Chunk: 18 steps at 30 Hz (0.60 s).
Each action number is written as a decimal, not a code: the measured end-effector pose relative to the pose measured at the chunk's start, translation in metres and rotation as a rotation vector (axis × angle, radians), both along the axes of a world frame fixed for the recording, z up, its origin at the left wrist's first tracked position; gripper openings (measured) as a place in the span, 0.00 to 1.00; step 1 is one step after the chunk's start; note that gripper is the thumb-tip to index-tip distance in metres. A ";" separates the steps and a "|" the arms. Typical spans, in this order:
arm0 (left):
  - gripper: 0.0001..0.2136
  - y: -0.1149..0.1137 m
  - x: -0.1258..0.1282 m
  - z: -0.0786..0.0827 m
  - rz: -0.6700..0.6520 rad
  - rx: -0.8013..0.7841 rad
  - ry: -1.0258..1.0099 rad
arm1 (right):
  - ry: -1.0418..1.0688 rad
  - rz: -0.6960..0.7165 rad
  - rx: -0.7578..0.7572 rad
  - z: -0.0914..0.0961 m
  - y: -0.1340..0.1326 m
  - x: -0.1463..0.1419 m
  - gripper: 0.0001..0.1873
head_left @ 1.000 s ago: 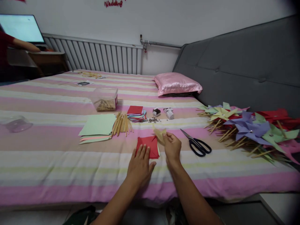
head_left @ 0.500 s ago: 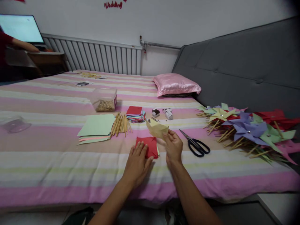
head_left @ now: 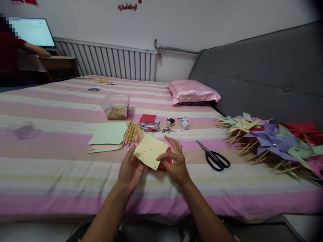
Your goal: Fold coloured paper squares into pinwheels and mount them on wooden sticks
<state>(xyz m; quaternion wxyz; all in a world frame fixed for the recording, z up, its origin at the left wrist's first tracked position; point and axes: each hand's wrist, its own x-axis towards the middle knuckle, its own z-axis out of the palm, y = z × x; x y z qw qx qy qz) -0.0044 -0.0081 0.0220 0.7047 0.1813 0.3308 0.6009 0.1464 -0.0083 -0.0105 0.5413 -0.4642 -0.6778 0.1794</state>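
In the lower middle of the frame, the left hand holds a yellow paper by its left corner, the thumb along the edge and the other fingers partly hidden beneath. The right hand has its fingers half curled at the lower right edge of that sheet, one fingertip on its face — whether it pinches the paper from below cannot be told. The sheet is tilted above the bed, with small dark marks at its middle and a slit near its lowest corner. Under it lies red paper, mostly covered by the sheet and the right hand. Left of centre are a stack of green paper, its lower sheets showing only as edges, and a bundle of sticks just beside it, with a small stack of coloured squares behind. Near the centre, tiny metal pieces are too small to make out singly; two little boxes stand close by. The scissors lie right of the right hand, blades parted slightly. At the right, pinwheels overlap in a heap, the outermost cut off by the frame's edge. In the upper left, a person is partly out of frame — a sleeve and forearm reach toward a screen.
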 end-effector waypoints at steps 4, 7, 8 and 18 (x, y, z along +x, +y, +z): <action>0.11 0.003 -0.007 -0.009 -0.003 0.004 0.162 | 0.073 0.054 -0.105 -0.002 0.000 -0.001 0.15; 0.11 0.004 -0.009 -0.014 -0.010 0.010 0.217 | 0.173 0.149 -0.155 -0.005 0.000 -0.003 0.13; 0.11 0.004 -0.010 -0.015 -0.012 0.010 0.223 | 0.201 0.187 -0.162 -0.006 0.001 -0.003 0.12; 0.13 0.001 -0.010 -0.016 -0.056 0.033 0.281 | 0.323 0.351 -0.306 -0.010 0.003 0.005 0.09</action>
